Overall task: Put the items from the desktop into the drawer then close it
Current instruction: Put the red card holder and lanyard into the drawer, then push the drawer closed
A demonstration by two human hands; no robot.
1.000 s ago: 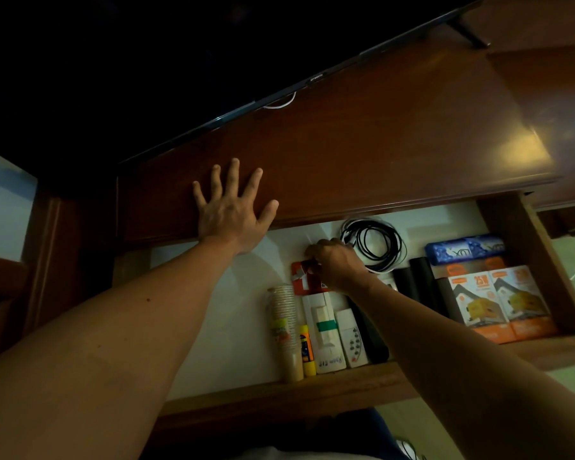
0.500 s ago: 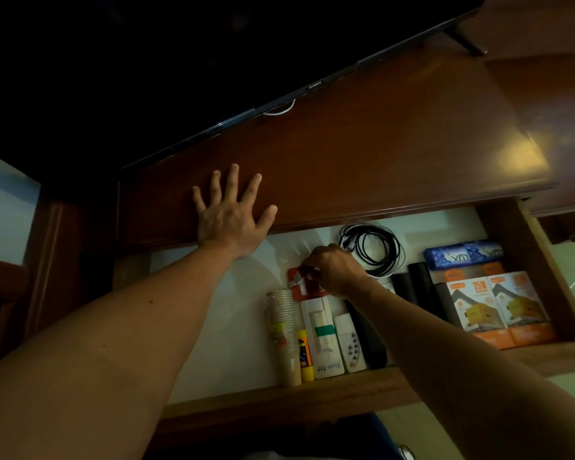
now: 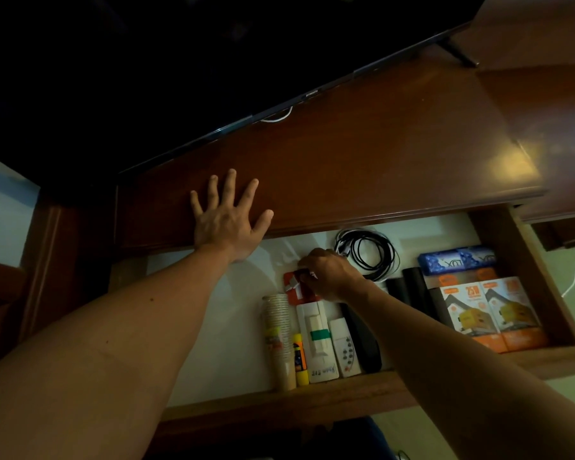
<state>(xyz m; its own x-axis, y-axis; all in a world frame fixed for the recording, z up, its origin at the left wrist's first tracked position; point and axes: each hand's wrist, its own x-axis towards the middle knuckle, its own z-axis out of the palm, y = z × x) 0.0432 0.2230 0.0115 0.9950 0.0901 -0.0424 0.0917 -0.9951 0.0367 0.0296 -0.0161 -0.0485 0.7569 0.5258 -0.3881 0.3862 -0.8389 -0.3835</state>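
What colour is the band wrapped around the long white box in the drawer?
Green; the band crosses the white box midway, clearest in the head view.

Home or hotel room interior: dark polished wooden worktop point(image 3: 362, 154) carrying flat-screen television point(image 3: 180, 61); open drawer point(image 3: 296, 405) holding remote controls point(image 3: 344, 348), coiled cable point(image 3: 367, 252), paper cups point(image 3: 278, 340), boxed goods point(image 3: 488, 313).

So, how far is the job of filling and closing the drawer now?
Done: the desktop shows no loose items, and the cable coil, orange boxes and paper cups lie in the drawer. In hand: the right hand is placing a red packet inside, while the left hand rests flat on the desktop. Left: closing the open drawer.
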